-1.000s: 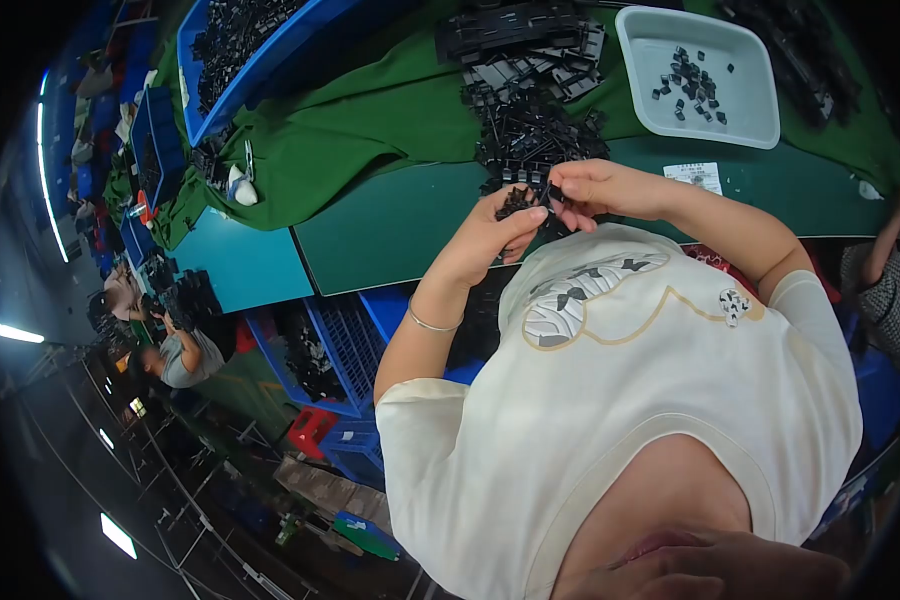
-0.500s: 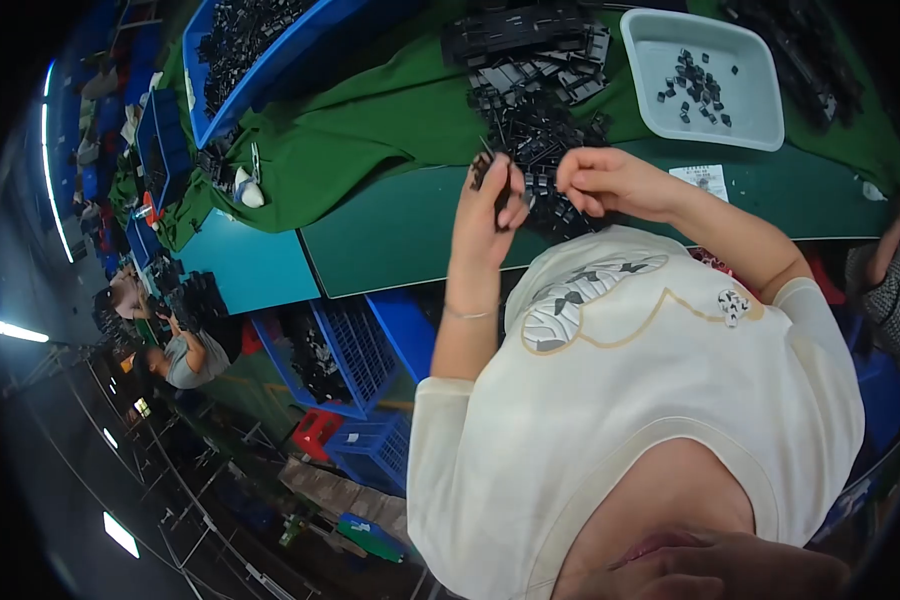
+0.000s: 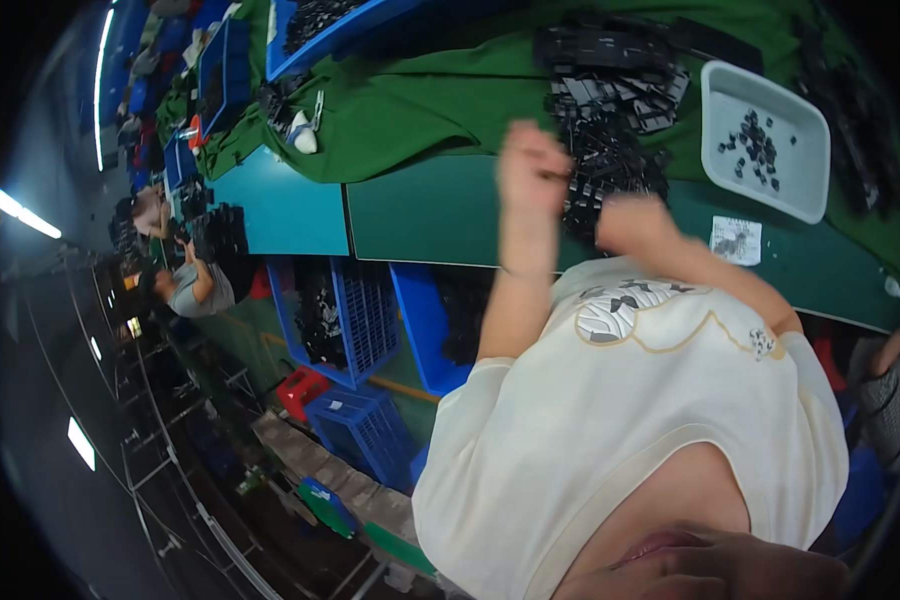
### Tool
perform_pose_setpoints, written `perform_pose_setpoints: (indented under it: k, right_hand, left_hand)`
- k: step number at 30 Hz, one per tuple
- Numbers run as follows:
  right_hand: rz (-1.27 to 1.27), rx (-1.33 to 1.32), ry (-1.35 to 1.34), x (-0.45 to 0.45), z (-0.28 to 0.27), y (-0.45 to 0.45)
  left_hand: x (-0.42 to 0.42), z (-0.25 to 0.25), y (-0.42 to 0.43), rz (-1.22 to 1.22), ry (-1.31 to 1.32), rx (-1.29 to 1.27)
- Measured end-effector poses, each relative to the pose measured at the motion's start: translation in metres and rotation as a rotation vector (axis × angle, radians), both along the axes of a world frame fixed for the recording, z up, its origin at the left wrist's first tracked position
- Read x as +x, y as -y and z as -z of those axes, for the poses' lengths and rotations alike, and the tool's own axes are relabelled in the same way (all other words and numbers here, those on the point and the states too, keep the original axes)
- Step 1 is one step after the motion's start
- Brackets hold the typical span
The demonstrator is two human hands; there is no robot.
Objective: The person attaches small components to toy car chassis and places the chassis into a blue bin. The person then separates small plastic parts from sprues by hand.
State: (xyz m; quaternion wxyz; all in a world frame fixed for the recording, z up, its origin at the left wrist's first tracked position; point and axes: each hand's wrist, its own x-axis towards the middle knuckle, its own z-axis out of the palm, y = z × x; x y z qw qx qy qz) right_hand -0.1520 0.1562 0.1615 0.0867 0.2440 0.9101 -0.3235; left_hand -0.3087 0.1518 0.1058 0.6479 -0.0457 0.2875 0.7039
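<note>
My left hand (image 3: pixel 535 170) is raised at the left side of the heap of black plastic parts (image 3: pixel 610 150). It is smeared by motion, with its fingers curled round a small dark piece (image 3: pixel 552 174). Lower down, my right hand (image 3: pixel 635 222) is over the near end of the heap, also blurred, and its fingertips are hidden. The two hands are apart. Larger flat black parts (image 3: pixel 610 50) lie behind the heap. A pale tray (image 3: pixel 715 150) to the right holds several small black pieces (image 3: pixel 755 145).
A blue bin (image 3: pixel 360 32) of black parts stands on green cloth (image 3: pixel 410 105) at the back left. A white-tipped tool (image 3: pixel 303 135) and a paper label (image 3: pixel 736 240) lie on the table. Blue crates (image 3: pixel 365 320) are below. Other people (image 3: pixel 200 280) sit at far left and right.
My hands have come apart since the first frame, my left hand rising away from the right. The view has shifted, so the table things appear farther right.
</note>
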Motion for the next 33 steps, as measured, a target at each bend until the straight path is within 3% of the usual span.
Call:
perform_pose_setpoints:
  k: [1,2,3,4,6,7,11,12,15,16,19,22,26,30,33]
  right_hand:
    - [-0.162,-0.166,-0.015,0.01,0.004,0.013]
    - [-0.002,-0.132,-0.416,0.028,0.026,0.025]
    - [0.172,-0.066,-0.828,0.043,0.049,0.021]
    - [0.474,-0.109,-0.807,0.055,0.054,0.007]
    - [0.998,-0.194,-0.574,0.084,0.032,-0.022]
    - [1.092,-0.017,-0.622,0.102,0.034,-0.038]
    - [1.35,0.152,-0.628,0.162,0.047,-0.073]
    - [1.379,0.198,-0.59,0.174,0.05,-0.079]
    - [1.148,0.528,-0.503,0.191,0.072,-0.093]
    - [1.098,0.49,-0.34,0.199,0.077,-0.092]
    - [1.063,0.648,-0.272,0.211,0.088,-0.088]
    - [1.143,0.484,-0.355,0.203,0.085,-0.085]
    - [1.192,0.304,-0.455,0.172,0.083,-0.085]
    - [1.133,0.186,-0.483,0.141,0.082,-0.084]
    - [1.033,0.102,-0.507,0.124,0.08,-0.091]
  left_hand:
    - [-0.037,0.009,0.001,-0.244,-0.254,0.023]
    - [-0.107,0.042,0.003,-0.172,-0.069,0.121]
    - [-0.121,0.019,0.007,-0.279,-0.148,0.033]
    - [-0.119,-0.003,0.003,-0.311,-0.308,-0.118]
    - [-0.115,-0.02,0.001,-0.192,-0.228,-0.123]
    - [-0.114,-0.025,-0.006,-0.152,-0.171,-0.128]
    - [-0.114,-0.035,-0.044,-0.008,-0.093,-0.078]
    - [-0.115,-0.038,-0.056,0.04,-0.071,-0.063]
    - [-0.118,-0.039,-0.086,0.107,-0.02,-0.018]
    - [-0.116,-0.039,-0.093,0.151,0.0,0.025]
    - [-0.1,-0.029,-0.108,0.252,0.01,0.015]
    - [-0.092,-0.018,-0.112,0.45,0.074,0.116]
    - [-0.077,-0.015,-0.113,0.436,0.076,0.027]
    - [-0.054,-0.02,-0.109,0.299,-0.186,-0.252]
    - [-0.074,-0.003,-0.107,0.33,0.051,-0.164]
